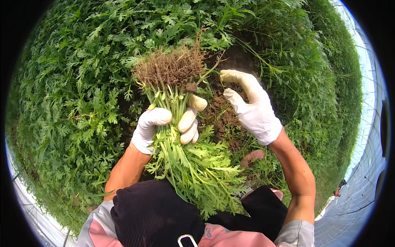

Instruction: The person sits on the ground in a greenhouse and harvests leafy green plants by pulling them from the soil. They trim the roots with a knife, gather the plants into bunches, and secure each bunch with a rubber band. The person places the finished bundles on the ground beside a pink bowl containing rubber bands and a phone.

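My left hand (168, 123), in a white glove, is closed round the stems of a bunch of leafy green plants (197, 166). The bunch's brown, soil-clogged roots (172, 66) point away from me, and its leaves hang towards my lap. To the right, my right hand (251, 105), also gloved in white, is raised with thumb and forefinger curved towards each other. A thin green stem (214, 71) reaches from beside the roots to the forefinger tip; whether the fingers pinch it cannot be told.
Dense green plants (77, 77) with lobed leaves grow to the left, ahead and on the right. Between my hands lies brown soil (220, 123) with small weeds. My black-clad knee (160, 213) is at the bottom. Translucent sheeting (367, 148) curves along the right edge.
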